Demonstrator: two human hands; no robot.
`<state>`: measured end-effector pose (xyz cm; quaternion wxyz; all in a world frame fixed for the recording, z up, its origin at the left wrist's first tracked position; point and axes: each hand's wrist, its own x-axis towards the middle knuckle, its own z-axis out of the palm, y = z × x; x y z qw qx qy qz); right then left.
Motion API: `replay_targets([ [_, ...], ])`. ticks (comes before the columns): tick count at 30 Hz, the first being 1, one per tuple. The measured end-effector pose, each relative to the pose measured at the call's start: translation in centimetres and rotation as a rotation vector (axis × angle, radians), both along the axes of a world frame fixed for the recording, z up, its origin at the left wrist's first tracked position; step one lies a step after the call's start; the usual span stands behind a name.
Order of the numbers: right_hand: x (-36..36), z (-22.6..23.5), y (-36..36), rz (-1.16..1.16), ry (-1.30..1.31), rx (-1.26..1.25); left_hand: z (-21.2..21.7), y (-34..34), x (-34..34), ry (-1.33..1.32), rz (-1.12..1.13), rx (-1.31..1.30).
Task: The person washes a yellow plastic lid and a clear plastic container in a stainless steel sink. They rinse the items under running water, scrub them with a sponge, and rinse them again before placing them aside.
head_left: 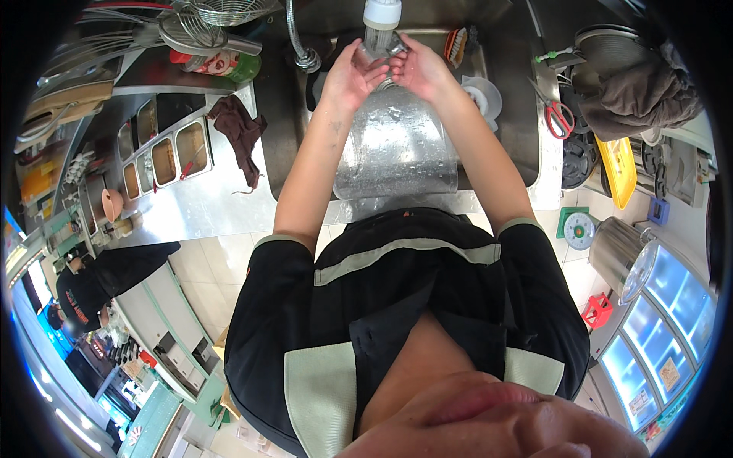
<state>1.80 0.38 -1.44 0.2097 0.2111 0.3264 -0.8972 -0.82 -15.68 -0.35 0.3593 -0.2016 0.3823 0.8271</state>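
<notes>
Left hand [353,82] and right hand [422,70] half-open, fingers curled around the white-capped clear cylindrical tap nozzle's [379,37] lower end; can't tell whether they grip anything. Wet silver metal panel [395,149] sits at grey steel sink's [282,114] near edge.

The shirt [408,286] is black — short sleeves [278,281] edged pale grey-green.

Arms [314,172] outstretched, fingers [374,78] loosely curled.

White tap [382,14] cut off above; shiny item [398,46] seemingly part-hidden.
</notes>
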Motion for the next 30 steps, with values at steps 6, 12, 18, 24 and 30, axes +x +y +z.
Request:
replay_targets([
  [6,0.3,-1.1,3.0,-0.091,-0.02,0.053,-1.0,2.8,-2.3,0.011,-0.066,0.078],
  [12,-0.7,-0.7,1.9,-0.196,0.037,0.172,0.0,2.4,-3.0,0.242,-0.064,0.22],
  [18,-1.0,1.8,-1.2,0.189,0.513,0.406,-3.8,0.0,-2.6,0.107,0.137,0.058],
  [24,0.4,3.5,-4.7,0.396,1.147,1.346,-5.5,0.2,-3.5,-0.105,0.0,0.163],
  [30,2.0,3.6,-1.4,0.487,1.448,1.946,-2.4,3.8,-3.4,0.008,-0.095,0.211],
])
